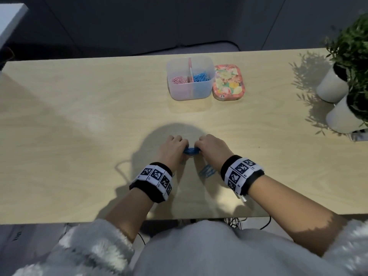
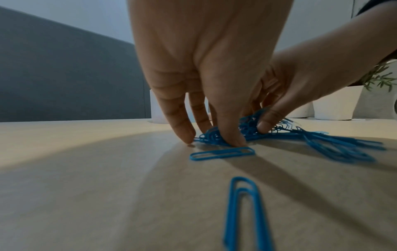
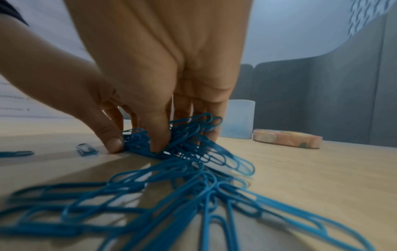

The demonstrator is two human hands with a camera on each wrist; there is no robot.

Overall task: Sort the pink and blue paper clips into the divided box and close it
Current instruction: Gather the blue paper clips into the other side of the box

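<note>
Both hands pinch 1 bunch of blue paper clips [image 1: 191,150] between them on the tabletop [image 1: 79,116]. The left hand [image 1: 172,148] has its fingers curled down and its thumb pressed into the bunch's left end; the left wrist view shows the fingertips [image 2: 187,137] touching the wood. The right hand [image 1: 211,147] grips the same bunch from the other side, thumb and fingers closed on the wire. So neither grip is released: each is grasping the clips.

More blue clips [image 1: 207,172] lie loose on the tabletop just below the right hand, near the wristband [image 1: 242,174]. In the left wrist view, 2 single blue clips lie apart from the bunch, 1 just in front of the thumb [image 2: 222,153] and 1 close to the camera [image 2: 244,214].

Farther back stands the divided box [image 1: 190,94], translucent and open. Its left compartment holds pink paper clips [image 1: 178,80], its right compartment holds blue ones [image 1: 201,76]. The patterned lid [image 1: 228,82] lies flat just beside the box on its right. At the tabletop's right end stand 2 white pots [image 1: 331,86] with green plants.
</note>
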